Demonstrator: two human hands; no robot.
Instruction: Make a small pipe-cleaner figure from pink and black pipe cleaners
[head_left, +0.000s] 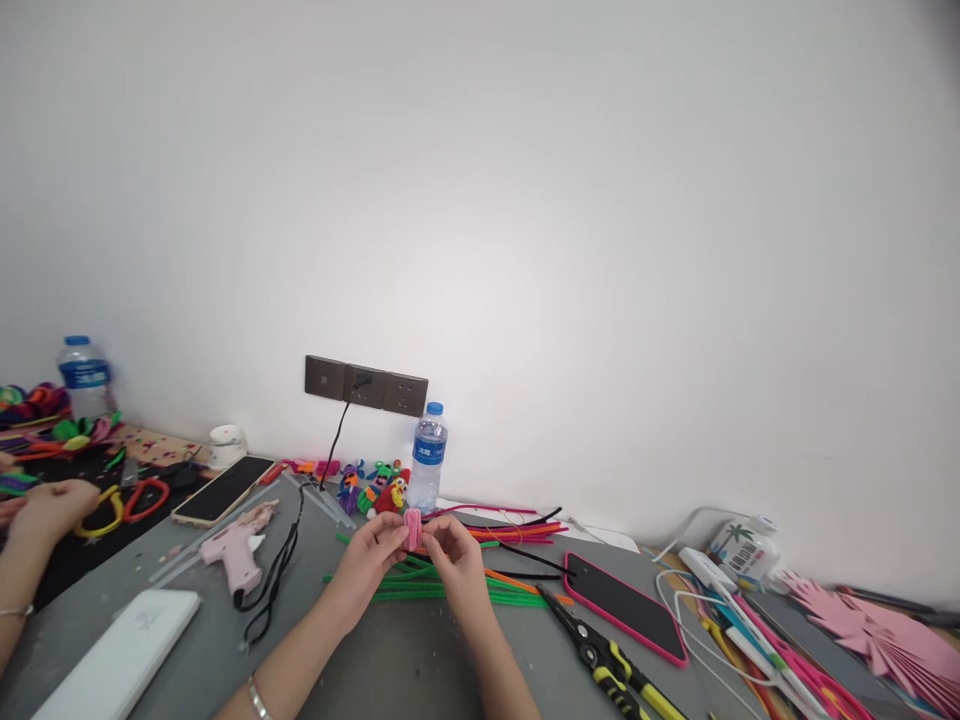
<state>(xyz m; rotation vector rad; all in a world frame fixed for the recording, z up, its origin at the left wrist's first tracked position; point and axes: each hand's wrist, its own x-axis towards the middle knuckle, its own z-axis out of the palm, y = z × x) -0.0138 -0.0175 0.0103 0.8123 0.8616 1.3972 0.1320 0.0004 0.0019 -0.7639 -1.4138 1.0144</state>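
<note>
You worked at a grey table (420, 670) set against a white wall, and everything here is placed from the water bottle (429, 455) standing at the table's back edge. Left of the bottle, along the wall, lay a phone in a gold case (223, 488), and nearer you than that a pink glue gun (238, 550) with its black cord, then a white power bank (120, 655) at the near left. Right of the bottle and closer to you lay a phone in a pink case (624, 605), with yellow-handled pliers (611, 660) just beside it. In front of the bottle a bundle of green pipe cleaners (450, 588) lay flat. Above them your left hand (367, 560) and right hand (456, 560) came together, fingertips pinched on a small pink pipe-cleaner piece (412, 528) held between them, just before the bottle's base. Far left of the bottle, another person's hand (46, 508) rested near red and yellow loops.
</note>
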